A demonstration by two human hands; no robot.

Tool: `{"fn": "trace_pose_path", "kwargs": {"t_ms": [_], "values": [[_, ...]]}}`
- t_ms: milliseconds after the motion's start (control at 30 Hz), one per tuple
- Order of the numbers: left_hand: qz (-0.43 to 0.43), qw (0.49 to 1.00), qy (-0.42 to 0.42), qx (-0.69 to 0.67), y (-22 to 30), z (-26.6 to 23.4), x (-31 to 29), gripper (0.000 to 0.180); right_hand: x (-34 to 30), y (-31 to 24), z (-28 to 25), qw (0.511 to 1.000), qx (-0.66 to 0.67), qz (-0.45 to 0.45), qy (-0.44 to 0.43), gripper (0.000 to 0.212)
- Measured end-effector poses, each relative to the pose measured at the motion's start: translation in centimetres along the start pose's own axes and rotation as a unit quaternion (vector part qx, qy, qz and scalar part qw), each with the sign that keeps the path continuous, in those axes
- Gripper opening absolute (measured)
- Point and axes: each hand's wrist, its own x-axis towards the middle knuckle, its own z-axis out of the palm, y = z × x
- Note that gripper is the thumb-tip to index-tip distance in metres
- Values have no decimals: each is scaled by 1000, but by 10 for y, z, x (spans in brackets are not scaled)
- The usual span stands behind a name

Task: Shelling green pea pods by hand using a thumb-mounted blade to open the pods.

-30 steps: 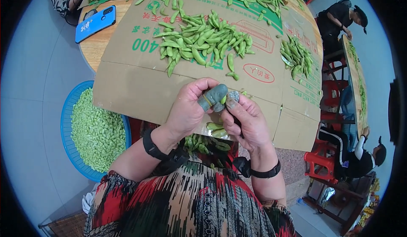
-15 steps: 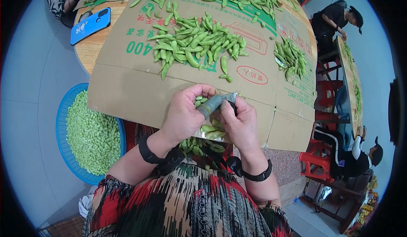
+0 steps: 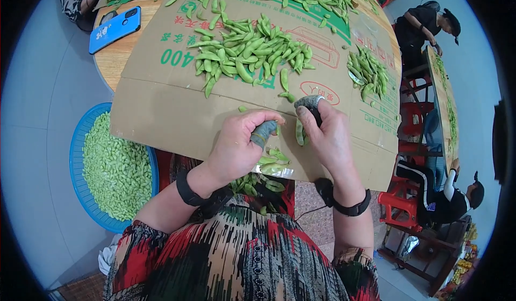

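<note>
My left hand point(image 3: 236, 142) is curled over the near edge of the cardboard, its thumb wrapped in grey-green tape. A bit of green shows at its fingertips; its palm is hidden. My right hand point(image 3: 332, 131), slightly raised to the right, is closed, with a dark grey covering on the thumb or forefinger. A green soybean pod point(image 3: 300, 132) hangs from its fingers. Between the hands, several pods point(image 3: 274, 166) lie at the cardboard's edge by shiny clear tape. A large heap of soybean pods point(image 3: 252, 51) is spread beyond my hands on the cardboard sheet point(image 3: 161, 112).
A blue basket point(image 3: 78, 161) of shelled green beans stands low on the left. A blue phone point(image 3: 114, 30) lies at the table's left. A smaller pile of pods point(image 3: 368, 72) sits to the right, more pods at the far side. Other people work at a table point(image 3: 443, 107) on the right.
My hands have parted: the right has moved right and slightly away from me, with a pod in its fingers. The left has stayed near its place, and the beans in it are now mostly hidden.
</note>
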Motion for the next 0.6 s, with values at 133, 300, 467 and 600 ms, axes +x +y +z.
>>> {"fn": "trace_pose_path", "kwargs": {"t_ms": [133, 300, 467, 600], "values": [[15, 999, 26, 22, 1, 5, 0, 23, -1, -2, 1, 997, 7, 26, -74, 20], [-71, 996, -52, 1, 9, -3, -3, 23, 19, 2, 12, 982, -179, -60, -26, 21], [-67, 992, -102, -41, 18, -17, -3, 19, 20, 10, 11, 976, -195, -93, -36, 19], [-10, 997, -40, -61, 5, -13, -5, 17, 6, 8, 7, 999, -30, -31, 15, 18]]}}
